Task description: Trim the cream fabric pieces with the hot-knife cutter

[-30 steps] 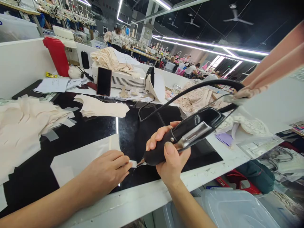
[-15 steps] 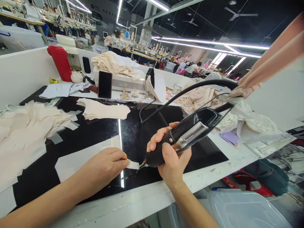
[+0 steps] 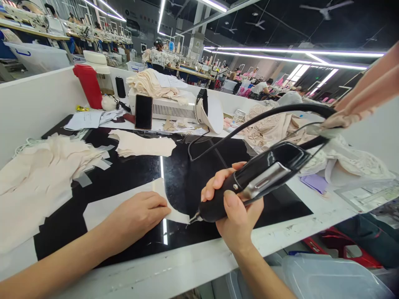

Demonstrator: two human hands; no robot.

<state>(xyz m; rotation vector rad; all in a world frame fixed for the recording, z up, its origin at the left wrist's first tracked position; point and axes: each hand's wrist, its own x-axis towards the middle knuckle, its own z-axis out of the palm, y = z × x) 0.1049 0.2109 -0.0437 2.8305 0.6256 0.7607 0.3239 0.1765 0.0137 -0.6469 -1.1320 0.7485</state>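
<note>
A pale cream fabric piece (image 3: 116,203) lies flat on the black glossy tabletop, with a narrow curved end (image 3: 179,216) reaching right. My left hand (image 3: 140,216) rests over it, thumb and fingers closed together on the fabric near that curve; the fingertips hide part of the cloth. In my right hand (image 3: 235,203) is a black corded hand tool (image 3: 262,174) with a silver lever along its side. My fingers wrap round its barrel. Its pointed metal tip (image 3: 195,217) points down left and meets the end of the curved strip.
A stack of cream pieces (image 3: 50,166) lies at left, another flat piece (image 3: 141,144) beyond. A phone (image 3: 144,112) leans against a white slotted box (image 3: 173,111). Light fabric (image 3: 277,120) is heaped at right. A pink cloth strip (image 3: 368,95) ties up the tool's thick cable (image 3: 277,109).
The view has shifted, so the table appears further right. My left hand has slid slightly left along the fabric, showing more of the curved strip. The tool's tip stays at the strip's end.
</note>
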